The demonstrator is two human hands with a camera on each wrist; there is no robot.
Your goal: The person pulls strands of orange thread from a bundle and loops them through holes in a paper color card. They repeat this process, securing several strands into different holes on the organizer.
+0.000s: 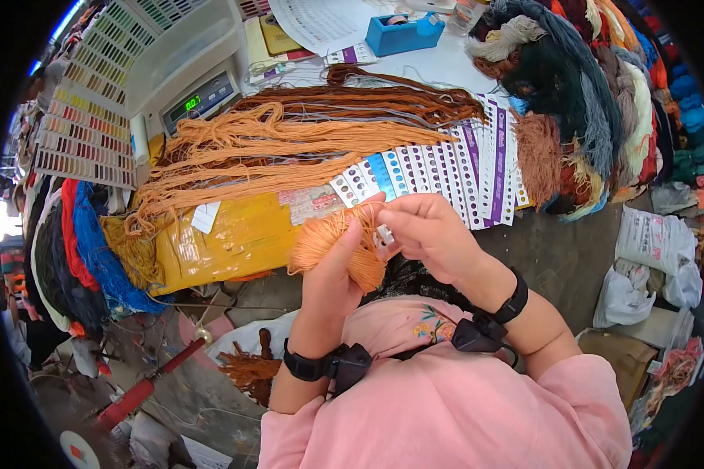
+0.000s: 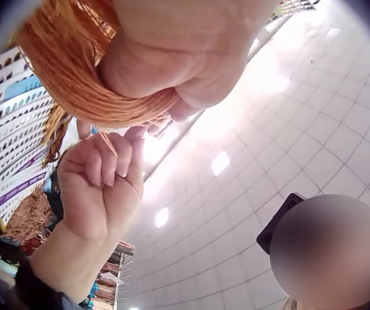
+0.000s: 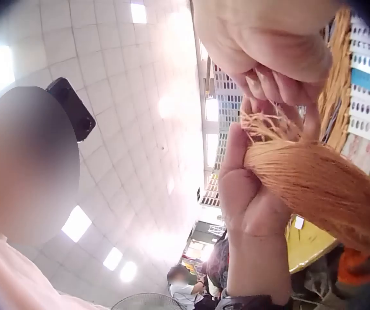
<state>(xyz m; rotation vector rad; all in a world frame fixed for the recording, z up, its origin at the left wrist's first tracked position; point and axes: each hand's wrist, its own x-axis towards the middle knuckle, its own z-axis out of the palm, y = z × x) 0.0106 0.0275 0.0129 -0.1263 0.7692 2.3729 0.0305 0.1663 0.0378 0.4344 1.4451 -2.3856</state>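
A folded hank of light orange yarn (image 1: 314,241) is gripped in my left hand (image 1: 334,270), held up in front of the chest. Its strands hang in a thick loop past the fingers in the left wrist view. At the hank's end, my right hand (image 1: 434,234) pinches a strand of the yarn, its other fingers curled in. Loose, frayed ends (image 3: 269,126) stick out between the two hands in the right wrist view. A small white piece (image 1: 384,234) shows beside the right fingers. Long orange strands (image 1: 289,144) lie spread over the table beyond the hands.
Brown yarn (image 1: 368,100) and purple-white shade cards (image 1: 485,168) lie on the table, near a yellow taped surface (image 1: 219,241). At the back stand a scale (image 1: 199,98) and a blue tape dispenser (image 1: 403,35). Hanks of many colours (image 1: 571,94) pile up at right.
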